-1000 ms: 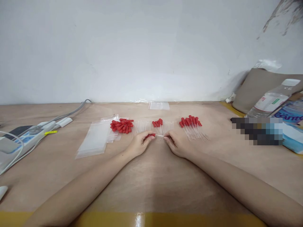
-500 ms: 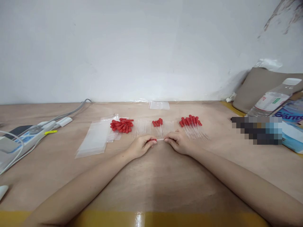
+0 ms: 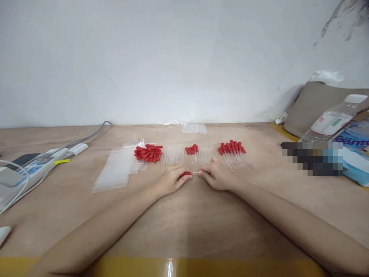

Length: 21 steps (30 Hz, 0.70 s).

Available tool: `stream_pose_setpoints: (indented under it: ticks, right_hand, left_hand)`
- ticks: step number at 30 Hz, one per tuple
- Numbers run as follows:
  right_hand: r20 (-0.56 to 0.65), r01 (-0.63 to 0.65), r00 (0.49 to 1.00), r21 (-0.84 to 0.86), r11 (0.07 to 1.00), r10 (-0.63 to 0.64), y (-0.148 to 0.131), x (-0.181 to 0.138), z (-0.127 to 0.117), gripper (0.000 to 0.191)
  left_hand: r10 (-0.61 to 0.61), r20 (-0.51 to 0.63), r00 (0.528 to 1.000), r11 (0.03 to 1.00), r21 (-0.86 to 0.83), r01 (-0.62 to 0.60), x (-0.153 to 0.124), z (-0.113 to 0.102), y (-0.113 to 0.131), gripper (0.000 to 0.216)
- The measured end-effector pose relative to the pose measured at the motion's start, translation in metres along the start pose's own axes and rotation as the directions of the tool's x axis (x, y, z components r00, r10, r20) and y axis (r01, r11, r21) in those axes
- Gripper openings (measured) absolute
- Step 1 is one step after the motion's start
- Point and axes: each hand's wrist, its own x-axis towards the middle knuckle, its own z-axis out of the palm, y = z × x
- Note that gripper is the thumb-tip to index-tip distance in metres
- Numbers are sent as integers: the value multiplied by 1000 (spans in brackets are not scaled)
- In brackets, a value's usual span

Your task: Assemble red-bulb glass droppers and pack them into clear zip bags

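Head view: A person's left grip closes around the red bulb of a dropper and the right grip pinches its clear tube, right of a pile of loose bulbs and nearer the person. Work appears partway along: bulb-topped tubes lie in a small cluster right of the pile and a larger fan farther right, while bare tubes beside the pile remain without bulbs. The dropper's long axis runs left to right, bulb end toward the left, tip hidden.
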Motion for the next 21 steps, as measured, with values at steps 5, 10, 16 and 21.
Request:
stream_pose_setpoints:
  ticks: [5, 10, 16, 21]
  right_hand:
    - [79, -94, 993, 103, 990, 86, -5, 4, -4, 26]
    - [136, -49, 990, 95, 994, 36, -12, 6, -17, 25]
    - [38, -337, 941, 65, 939, 335, 10, 6, -45, 29]
    - [-244, -726, 678, -80, 683, 693, 61, -5, -66, 33]
  left_hand:
    - [16, 34, 999, 1000, 20, -16, 1, -2, -1, 21]
    - [45, -15, 999, 998, 36, -44, 4, -4, -2, 18]
    - [-2, -203, 979, 996, 92, 21, -1, -9, -4, 38]
    - [-15, -129, 992, 996, 85, 26, -2, -8, -6, 28]
